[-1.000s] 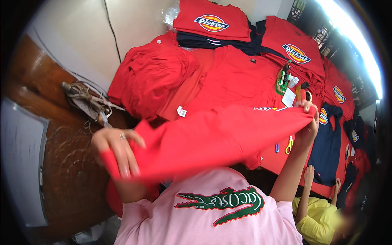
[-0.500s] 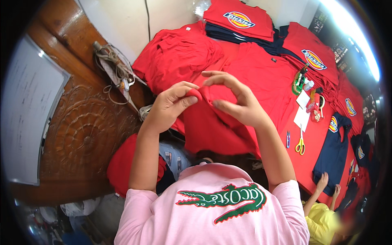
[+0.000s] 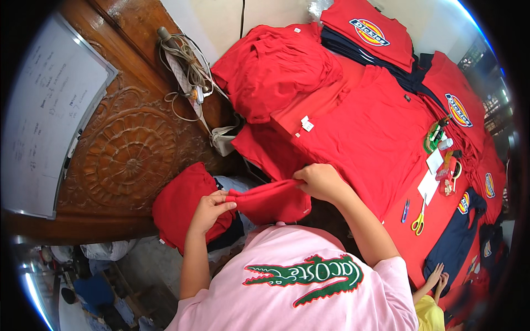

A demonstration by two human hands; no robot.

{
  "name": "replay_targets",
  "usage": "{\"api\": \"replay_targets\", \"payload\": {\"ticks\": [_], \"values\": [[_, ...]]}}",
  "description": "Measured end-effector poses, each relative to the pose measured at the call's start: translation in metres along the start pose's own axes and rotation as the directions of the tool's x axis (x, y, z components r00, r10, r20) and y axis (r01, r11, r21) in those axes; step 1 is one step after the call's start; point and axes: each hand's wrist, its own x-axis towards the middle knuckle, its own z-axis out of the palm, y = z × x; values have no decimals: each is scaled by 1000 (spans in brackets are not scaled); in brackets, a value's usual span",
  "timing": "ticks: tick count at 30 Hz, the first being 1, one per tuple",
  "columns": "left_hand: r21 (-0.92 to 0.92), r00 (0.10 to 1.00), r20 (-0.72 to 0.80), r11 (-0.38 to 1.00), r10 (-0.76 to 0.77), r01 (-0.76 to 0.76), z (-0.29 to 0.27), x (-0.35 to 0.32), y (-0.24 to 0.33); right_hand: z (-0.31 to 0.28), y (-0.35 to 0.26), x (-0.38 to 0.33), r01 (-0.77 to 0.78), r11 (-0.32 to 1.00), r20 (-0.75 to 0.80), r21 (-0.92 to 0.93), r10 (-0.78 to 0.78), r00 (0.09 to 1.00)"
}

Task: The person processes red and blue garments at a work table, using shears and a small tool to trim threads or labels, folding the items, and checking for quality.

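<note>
A folded red shirt (image 3: 270, 204) is stretched between my hands, close in front of my chest. My left hand (image 3: 211, 211) pinches its left end between thumb and fingers. At the other end my right hand (image 3: 323, 181) grips the upper corner, with its fingertips partly hidden. Just beyond the hands, a red shirt (image 3: 375, 132) lies spread on the table, a small white label (image 3: 307, 124) near its left edge. Beside my left forearm sits a pile of folded red cloth (image 3: 185, 201).
A heaped red cloth pile (image 3: 276, 69) and stacked printed red shirts (image 3: 367, 30) occupy the far side. To the right lie yellow-handled scissors (image 3: 418, 223), thread snips (image 3: 406, 211) and tape (image 3: 457, 169). A co-worker's hands (image 3: 436, 278) touch a navy garment (image 3: 455, 243). Cables (image 3: 190, 60) hang left.
Both hands have come down and nearer to my body and moved apart. The red shirt, hanging loose before, is now folded and taut between them. The view has shifted left.
</note>
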Motion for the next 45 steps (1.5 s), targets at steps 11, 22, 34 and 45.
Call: {"api": "replay_targets", "payload": {"ticks": [11, 22, 34, 45], "values": [[6, 902, -373, 973, 217, -231, -6, 34, 2, 19, 29, 104, 320, 869, -411, 377, -153, 899], [516, 865, 485, 840, -127, -166, 86, 115, -183, 55, 103, 34, -116, 957, -368, 264, 211, 905], [890, 844, 456, 132, -282, -437, 123, 313, -175, 60, 150, -174, -619, 615, -498, 488, 779, 381], [574, 302, 815, 762, -495, -301, 212, 301, -22, 96, 136, -220, -707, 369, -433, 604, 896, 98]]}}
